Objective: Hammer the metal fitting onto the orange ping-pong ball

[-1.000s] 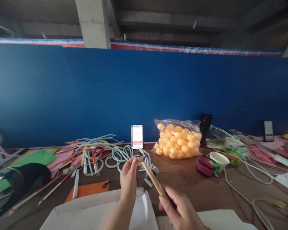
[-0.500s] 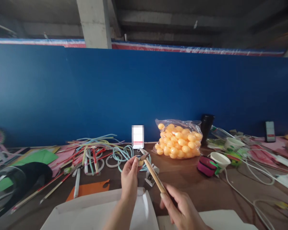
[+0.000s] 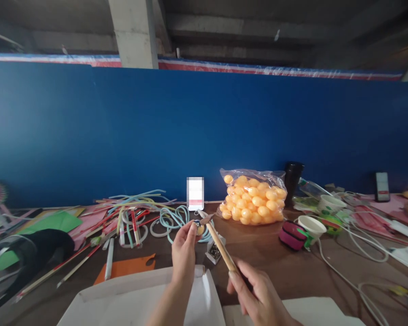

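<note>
Pinching small shiny round piece (image 3: 200, 229) in L hand (image 3: 184, 248), ctr of frame, btwn thumb & fingertips, prob. to steady it & leave its face exposed. Gripping wooden-handled tool (image 3: 222, 253) in R hand (image 3: 255, 290), lower ctr-right, well down the handle, prob. for reach & control. Holding tool's metal head right by the piece; can't tell if touching. Keeping small white box (image 3: 211, 259) of tiny bits just below ctr, prob. for easy reach.
</note>
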### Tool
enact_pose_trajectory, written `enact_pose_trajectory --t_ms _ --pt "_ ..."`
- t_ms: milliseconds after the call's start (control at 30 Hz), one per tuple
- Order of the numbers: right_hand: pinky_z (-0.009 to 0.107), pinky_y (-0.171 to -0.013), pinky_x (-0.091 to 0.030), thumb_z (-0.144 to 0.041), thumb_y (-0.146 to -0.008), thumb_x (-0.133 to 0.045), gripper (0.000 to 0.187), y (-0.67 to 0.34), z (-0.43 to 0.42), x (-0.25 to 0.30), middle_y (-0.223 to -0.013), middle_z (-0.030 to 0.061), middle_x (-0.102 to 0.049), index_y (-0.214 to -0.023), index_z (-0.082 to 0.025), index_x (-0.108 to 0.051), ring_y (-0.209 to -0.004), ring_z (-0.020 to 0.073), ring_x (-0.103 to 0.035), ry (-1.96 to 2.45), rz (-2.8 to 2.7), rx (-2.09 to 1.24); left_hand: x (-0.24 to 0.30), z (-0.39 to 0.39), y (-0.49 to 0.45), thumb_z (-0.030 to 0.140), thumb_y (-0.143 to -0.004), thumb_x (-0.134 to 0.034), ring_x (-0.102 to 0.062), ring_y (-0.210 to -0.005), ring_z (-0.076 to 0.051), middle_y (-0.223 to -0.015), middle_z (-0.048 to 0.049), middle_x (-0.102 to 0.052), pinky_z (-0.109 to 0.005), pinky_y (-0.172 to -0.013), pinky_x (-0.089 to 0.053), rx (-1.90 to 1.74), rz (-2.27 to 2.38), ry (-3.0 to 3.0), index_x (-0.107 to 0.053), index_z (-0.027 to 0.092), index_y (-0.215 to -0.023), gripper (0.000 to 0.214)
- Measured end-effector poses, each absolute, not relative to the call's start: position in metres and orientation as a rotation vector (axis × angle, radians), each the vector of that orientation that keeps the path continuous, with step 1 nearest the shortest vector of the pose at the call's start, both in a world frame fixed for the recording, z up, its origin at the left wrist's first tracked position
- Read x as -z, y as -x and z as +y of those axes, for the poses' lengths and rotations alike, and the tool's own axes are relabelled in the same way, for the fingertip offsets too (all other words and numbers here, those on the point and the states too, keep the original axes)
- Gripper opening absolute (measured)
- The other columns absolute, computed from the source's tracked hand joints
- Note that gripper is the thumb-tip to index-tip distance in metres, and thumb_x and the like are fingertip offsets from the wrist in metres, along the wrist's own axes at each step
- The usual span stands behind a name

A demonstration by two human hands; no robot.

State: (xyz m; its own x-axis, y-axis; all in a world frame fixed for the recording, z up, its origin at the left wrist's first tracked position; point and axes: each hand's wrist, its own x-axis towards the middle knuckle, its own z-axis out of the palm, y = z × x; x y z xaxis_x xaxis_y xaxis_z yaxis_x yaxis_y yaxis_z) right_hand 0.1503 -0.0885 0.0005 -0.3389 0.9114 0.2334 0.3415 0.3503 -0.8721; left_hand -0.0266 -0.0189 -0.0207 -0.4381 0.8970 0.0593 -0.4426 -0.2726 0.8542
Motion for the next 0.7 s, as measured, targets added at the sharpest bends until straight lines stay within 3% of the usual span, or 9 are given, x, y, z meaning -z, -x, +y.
enact_pose_trajectory --t_ms 167,633,700 --pt "0.02 -0.041 -0.039 -0.051 -0.096 -0.039 0.039 -0.1492 -0.0896 -0.0018 -0.063 -0.0012 -0.059 -0.099 -0.018 -0.061 -0.039 0.0103 -0.047 1.106 -1.853 -0.948 0.0188 -0.02 0.0259 0.045 -0.072 -0.073 -0.064 -0.086 -0.018 -0.096 -0.0089 -0.071 -0.032 -0.081 -0.05 -1.84 1.021 -0.679 -0.07 0.014 -0.101 0.043" --pt "0.019 -0.041 -0.039 -0.05 -0.095 -0.041 0.039 -0.1499 -0.09 -0.0014 -0.068 -0.0001 -0.062 -0.109 -0.018 -0.058 -0.042 0.011 -0.051 1.084 -1.866 -0.996 0.0188 -0.0196 0.0265 0.045 -0.07 -0.075 -0.066 -0.087 -0.018 -0.096 -0.0082 -0.072 -0.031 -0.081 -0.05 -1.845 0.998 -0.658 -0.07 0.015 -0.1 0.042" --pt "0.019 -0.042 -0.039 -0.05 -0.095 -0.042 0.036 -0.1502 -0.09 -0.0016 -0.066 -0.0007 -0.061 -0.101 -0.018 -0.059 -0.041 0.0103 -0.05 1.081 -1.866 -0.988 0.0192 -0.0193 0.0264 0.044 -0.069 -0.075 -0.066 -0.087 -0.019 -0.096 -0.0079 -0.072 -0.032 -0.081 -0.05 -1.858 0.978 -0.646 -0.07 0.015 -0.099 0.042"
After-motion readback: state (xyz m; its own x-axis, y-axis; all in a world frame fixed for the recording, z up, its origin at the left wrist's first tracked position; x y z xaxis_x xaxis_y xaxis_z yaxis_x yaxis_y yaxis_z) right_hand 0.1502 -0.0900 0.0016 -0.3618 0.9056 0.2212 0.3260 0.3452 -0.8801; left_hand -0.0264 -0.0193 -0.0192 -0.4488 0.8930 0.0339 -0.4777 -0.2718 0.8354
